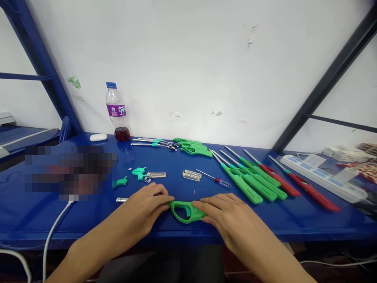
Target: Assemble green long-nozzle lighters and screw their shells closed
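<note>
Right here, the green handle sits just in from the table's front edge, teal trigger showing inside its guard. Left hand is closed in a pinch on one end, thumb against fingers; right hand has the other end, fingers nearly straight over the top, thumb below. A silver tip peeks past the left forearm; whether it joins the handle, I can't tell.

Progress? I'd judge this one partway, trigger in place. Beyond it lie a loose screw, the screwdriver and clear tanks; to the left, a teal piece. At the back, wired rods and green shells lie apart, so several sets look to be in pieces. Over right, green lighters and red lighters look whole.

Room now: the front edge is close, the lighters hem in the right, and the small parts sit just ahead. Widest stretch of blue runs behind the tanks; farther out, bottle and wall bound it.
</note>
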Action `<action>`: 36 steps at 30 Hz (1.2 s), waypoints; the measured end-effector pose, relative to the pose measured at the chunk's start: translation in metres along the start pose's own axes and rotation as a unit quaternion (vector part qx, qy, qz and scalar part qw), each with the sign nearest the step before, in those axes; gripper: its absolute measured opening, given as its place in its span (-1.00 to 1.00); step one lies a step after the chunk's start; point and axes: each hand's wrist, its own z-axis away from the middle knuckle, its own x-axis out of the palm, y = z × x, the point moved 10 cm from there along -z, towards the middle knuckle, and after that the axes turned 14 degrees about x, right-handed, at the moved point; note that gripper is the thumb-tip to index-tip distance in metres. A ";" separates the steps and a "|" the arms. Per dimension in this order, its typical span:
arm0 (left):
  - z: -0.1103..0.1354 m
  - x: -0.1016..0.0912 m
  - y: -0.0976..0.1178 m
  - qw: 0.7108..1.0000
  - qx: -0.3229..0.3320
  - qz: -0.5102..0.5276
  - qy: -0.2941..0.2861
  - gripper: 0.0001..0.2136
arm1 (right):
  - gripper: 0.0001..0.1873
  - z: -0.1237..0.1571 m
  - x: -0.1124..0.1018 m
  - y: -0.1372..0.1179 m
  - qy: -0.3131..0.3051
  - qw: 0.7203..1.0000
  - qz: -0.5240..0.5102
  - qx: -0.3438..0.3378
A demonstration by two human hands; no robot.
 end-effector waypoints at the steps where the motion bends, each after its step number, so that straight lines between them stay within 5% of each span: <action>1: 0.000 0.000 0.000 1.000 0.000 -0.002 0.000 -0.72 | -0.55 0.000 0.001 0.000 -0.003 1.000 -0.003 0.004; 36: -0.004 -0.008 0.011 0.998 0.001 -0.055 -0.003 -0.69 | -0.54 -0.001 0.011 0.007 -0.010 1.000 0.002 -0.006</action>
